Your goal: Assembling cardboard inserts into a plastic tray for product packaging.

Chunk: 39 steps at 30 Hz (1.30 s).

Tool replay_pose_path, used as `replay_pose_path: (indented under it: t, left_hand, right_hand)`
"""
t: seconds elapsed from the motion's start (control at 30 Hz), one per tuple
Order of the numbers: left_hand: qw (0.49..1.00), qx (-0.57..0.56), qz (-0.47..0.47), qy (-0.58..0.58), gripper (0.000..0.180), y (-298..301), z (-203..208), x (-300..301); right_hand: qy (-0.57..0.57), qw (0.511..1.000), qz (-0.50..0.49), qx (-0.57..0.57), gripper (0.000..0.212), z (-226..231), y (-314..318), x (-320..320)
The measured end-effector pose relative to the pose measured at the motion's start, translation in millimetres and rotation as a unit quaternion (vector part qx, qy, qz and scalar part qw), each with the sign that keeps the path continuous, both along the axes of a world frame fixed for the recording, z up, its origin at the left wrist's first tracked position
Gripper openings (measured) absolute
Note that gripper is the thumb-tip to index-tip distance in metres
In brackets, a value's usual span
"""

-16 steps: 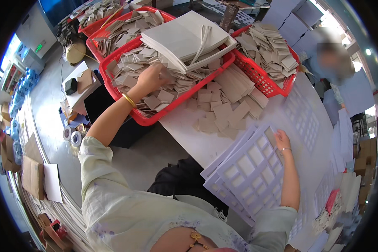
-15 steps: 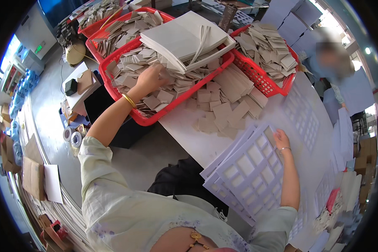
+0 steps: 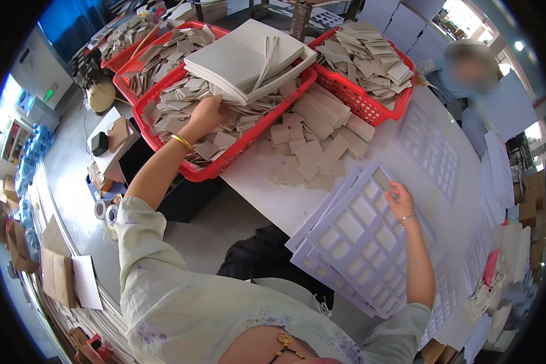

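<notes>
My left hand [image 3: 207, 115] reaches into a red plastic basket [image 3: 219, 165] heaped with small grey cardboard pieces [image 3: 175, 107]. Its fingers are curled down at the pile, beside a stack of large white sheets [image 3: 249, 60] lying on the basket. Whatever is between those fingertips is hidden. On the right, my right hand [image 3: 400, 201] is above the upper edge of a white board with rectangular cutouts [image 3: 361, 233]. Its fingers are bent but apart, with nothing visible in them. More such boards lie fanned beneath, overhanging the table's near edge.
Loose cardboard pieces [image 3: 312, 155] spread over the white table [image 3: 258, 194] beside the basket. Another red basket [image 3: 361, 106] of pieces stands to the right, with more at the back left. A further cutout sheet [image 3: 431, 151] lies at right. Across the table is another person [image 3: 467, 73].
My right hand's fingers have loosened and lifted from the cutout board's edge. My left hand stays at the pile in the basket. The whole view has shifted slightly.
</notes>
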<state>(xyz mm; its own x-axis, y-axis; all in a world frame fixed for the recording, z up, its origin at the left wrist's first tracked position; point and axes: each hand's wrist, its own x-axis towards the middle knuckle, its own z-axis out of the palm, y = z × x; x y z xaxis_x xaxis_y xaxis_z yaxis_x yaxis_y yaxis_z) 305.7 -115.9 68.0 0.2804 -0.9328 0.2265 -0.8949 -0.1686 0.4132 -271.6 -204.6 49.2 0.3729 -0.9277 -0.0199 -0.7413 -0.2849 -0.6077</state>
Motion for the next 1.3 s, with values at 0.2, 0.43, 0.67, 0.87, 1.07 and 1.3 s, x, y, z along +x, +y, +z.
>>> replay_pose_path:
  t: [0.2,0.43,0.67,0.87,1.07,1.3]
  left_hand:
    - [0.989,-0.080,-0.006,0.124,0.019,22.9,8.1,6.0]
    - [0.949,-0.226,0.010,0.220,0.008,57.9,55.9,-62.0]
    - [0.921,-0.259,-0.022,0.289,0.014,25.8,57.2,-101.8]
    - [0.831,-0.025,-0.154,0.533,0.019,38.9,64.8,-172.1]
    - [0.765,0.054,-0.256,0.589,0.017,25.1,45.2,-242.1]
    - [0.733,0.096,-0.301,0.602,0.016,1.7,25.5,-287.8]
  right_hand:
    - [-0.052,0.996,0.025,-0.070,0.036,17.7,26.6,3.6]
    - [-0.115,0.982,0.105,-0.107,0.034,53.2,55.7,47.6]
    - [-0.133,0.953,0.209,-0.173,0.038,69.9,75.3,114.6]
    - [-0.292,0.941,0.170,-0.018,0.034,65.7,89.9,138.0]
    - [-0.463,0.858,0.107,0.196,0.032,58.4,95.4,129.6]
    - [-0.496,0.837,0.036,0.229,0.030,56.4,99.4,75.9]
